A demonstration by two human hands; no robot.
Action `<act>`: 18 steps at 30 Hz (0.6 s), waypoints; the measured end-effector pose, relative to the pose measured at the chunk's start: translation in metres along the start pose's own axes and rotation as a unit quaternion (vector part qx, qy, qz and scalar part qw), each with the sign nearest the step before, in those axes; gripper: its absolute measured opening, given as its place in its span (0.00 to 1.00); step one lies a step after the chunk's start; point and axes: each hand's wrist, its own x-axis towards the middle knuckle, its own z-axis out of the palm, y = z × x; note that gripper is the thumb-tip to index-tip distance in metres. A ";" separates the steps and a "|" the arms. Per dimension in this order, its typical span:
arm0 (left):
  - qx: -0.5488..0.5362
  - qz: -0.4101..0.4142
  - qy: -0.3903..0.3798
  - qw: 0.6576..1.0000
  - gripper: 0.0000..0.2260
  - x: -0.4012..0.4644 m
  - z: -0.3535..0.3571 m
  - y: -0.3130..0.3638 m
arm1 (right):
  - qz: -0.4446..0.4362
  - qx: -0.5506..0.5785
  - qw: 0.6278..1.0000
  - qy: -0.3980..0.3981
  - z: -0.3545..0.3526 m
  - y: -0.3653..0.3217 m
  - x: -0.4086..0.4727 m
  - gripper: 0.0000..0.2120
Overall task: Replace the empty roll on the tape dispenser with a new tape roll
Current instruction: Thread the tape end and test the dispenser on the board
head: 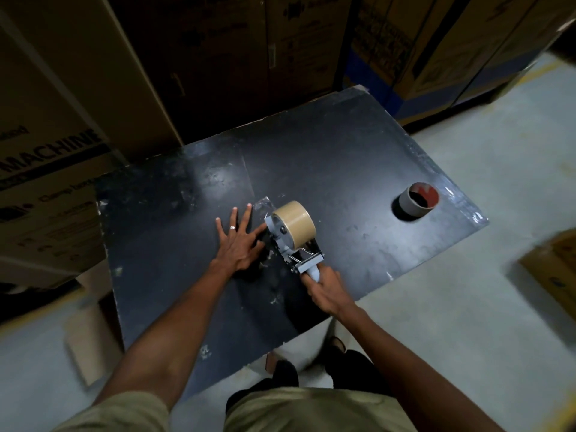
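A grey tape dispenser (290,244) lies on the black table (358,169) near its middle, with a full tan tape roll (296,222) mounted on its hub. My right hand (325,289) is closed around the dispenser's handle at the near end. My left hand (238,241) lies flat on the table just left of the dispenser, fingers spread, thumb reaching toward the dispenser's front. A clear strip of tape (263,202) shows on the table beyond my fingertips. The empty cardboard core (417,199), grey outside and red inside, stands at the table's right edge.
Tall cardboard boxes (62,120) stand behind and left of the table. Another box (554,269) sits on the pale floor at the right. A cardboard piece (90,332) leans by the table's near-left corner. My feet (311,366) are under the near edge.
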 end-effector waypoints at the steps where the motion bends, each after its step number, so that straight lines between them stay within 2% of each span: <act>1: -0.002 -0.003 0.001 1.000 0.32 0.000 0.000 0.000 | -0.002 -0.005 1.000 0.001 0.001 0.000 0.000 0.17; 6: -0.012 -0.028 -0.024 0.999 0.22 0.000 -0.004 0.006 | 0.002 -0.016 1.000 0.001 -0.001 -0.005 -0.003 0.18; 8: -0.025 -0.046 -0.035 0.998 0.22 -0.001 -0.006 0.008 | 0.004 -0.020 1.000 -0.005 -0.002 -0.004 -0.003 0.16; 11: -0.055 -0.065 -0.056 0.995 0.29 -0.002 -0.010 0.014 | 0.004 -0.029 1.000 -0.010 -0.003 0.002 -0.005 0.14; 14: -0.061 -0.077 -0.068 0.993 0.23 -0.002 -0.010 0.017 | 0.005 -0.030 0.999 -0.016 -0.002 0.010 -0.008 0.12; 18: -0.076 -0.088 -0.069 0.991 0.22 -0.002 -0.005 0.021 | -0.003 -0.030 0.999 -0.025 -0.005 0.020 -0.015 0.10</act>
